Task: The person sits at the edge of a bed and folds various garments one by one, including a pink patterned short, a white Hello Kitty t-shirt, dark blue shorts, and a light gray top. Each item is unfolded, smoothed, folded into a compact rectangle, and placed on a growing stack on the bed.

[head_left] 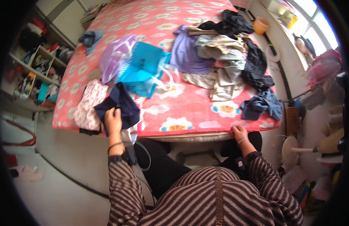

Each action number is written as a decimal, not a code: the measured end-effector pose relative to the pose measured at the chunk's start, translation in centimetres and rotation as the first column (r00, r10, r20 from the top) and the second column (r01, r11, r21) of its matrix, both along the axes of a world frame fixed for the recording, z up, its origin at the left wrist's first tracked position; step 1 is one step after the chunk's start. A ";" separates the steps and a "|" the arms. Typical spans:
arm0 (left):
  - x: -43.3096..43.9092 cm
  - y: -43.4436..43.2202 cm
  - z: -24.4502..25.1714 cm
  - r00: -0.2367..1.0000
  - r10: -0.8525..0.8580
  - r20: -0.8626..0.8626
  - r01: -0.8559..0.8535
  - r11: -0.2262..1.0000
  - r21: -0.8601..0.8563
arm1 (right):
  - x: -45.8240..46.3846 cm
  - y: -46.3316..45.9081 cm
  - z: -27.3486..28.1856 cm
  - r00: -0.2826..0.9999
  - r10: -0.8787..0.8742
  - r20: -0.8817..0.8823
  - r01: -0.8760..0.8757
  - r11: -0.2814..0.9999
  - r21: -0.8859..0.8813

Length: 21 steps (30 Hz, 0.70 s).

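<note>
My left hand (113, 120) grips a dark navy cloth garment (124, 106) at the bed's near left edge. Under and beside it lies a white garment with a pink pattern (91, 103). Behind are a blue bag with white handles (144, 65) and a lilac bag (115, 56). My right hand (240, 133) rests at the near edge of the pink floral bedcover (188, 113), fingers bent against the hem; whether they pinch it cannot be told. Folded blue denim (255, 108) lies just beyond that hand, and a heap of garments, among them a purple one (188, 55), lies farther back.
Shelves packed with clothes (36, 67) stand at the left. Blue denim (91, 39) lies on the bed's far left. At the right are an orange bin (260, 26), a white fan (289, 149) and piled things. A dark cable (75, 183) crosses the floor.
</note>
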<state>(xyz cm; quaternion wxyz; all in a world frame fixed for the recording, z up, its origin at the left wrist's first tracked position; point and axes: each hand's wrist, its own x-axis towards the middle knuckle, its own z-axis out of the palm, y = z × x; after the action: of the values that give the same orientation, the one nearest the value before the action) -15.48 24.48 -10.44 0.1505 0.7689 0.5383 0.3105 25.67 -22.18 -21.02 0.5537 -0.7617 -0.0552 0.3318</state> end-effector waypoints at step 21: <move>7.9 -18.6 -5.9 0.920 -0.189 0.343 0.359 0.757 -0.545 | 19.3 21.1 6.6 0.990 -0.127 -0.054 0.133 0.981 0.140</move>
<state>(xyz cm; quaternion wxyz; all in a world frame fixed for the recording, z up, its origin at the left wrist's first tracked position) -7.59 5.85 -16.39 0.5005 0.7034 0.4635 0.1996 44.95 -1.08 -14.43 0.6284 -0.7145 -0.0166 0.3070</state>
